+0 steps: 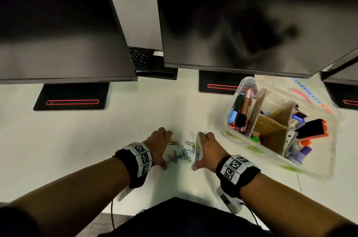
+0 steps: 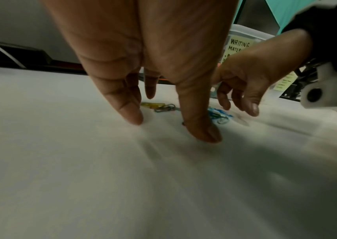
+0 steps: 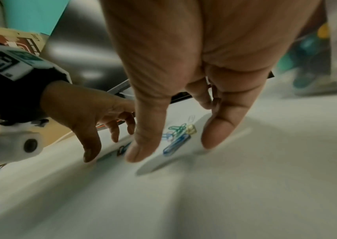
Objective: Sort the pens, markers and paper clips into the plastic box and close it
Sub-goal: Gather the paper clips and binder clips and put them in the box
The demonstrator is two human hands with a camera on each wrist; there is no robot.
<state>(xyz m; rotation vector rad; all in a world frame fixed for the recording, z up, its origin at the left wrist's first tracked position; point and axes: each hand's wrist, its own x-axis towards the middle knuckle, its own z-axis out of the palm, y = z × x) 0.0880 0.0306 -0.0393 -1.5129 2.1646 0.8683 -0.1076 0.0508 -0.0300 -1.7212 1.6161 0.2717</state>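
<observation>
Bracketing light, slippery paper clips (image 1: pixel 184 152) between open, empty hands, left (image 1: pixel 157 146) and right (image 1: pixel 208 149); best scooped together off counter (image 1: pixel 96 139).

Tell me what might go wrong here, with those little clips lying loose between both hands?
1. The paper clips lie flat and scattered on the smooth table; scooped between the left hand and right hand, some could slip out under the fingers.
2. One pale clip lies apart beyond the pile and could be missed.
3. The plastic box has cardboard dividers, so clips might drop into the wrong compartment.
</observation>
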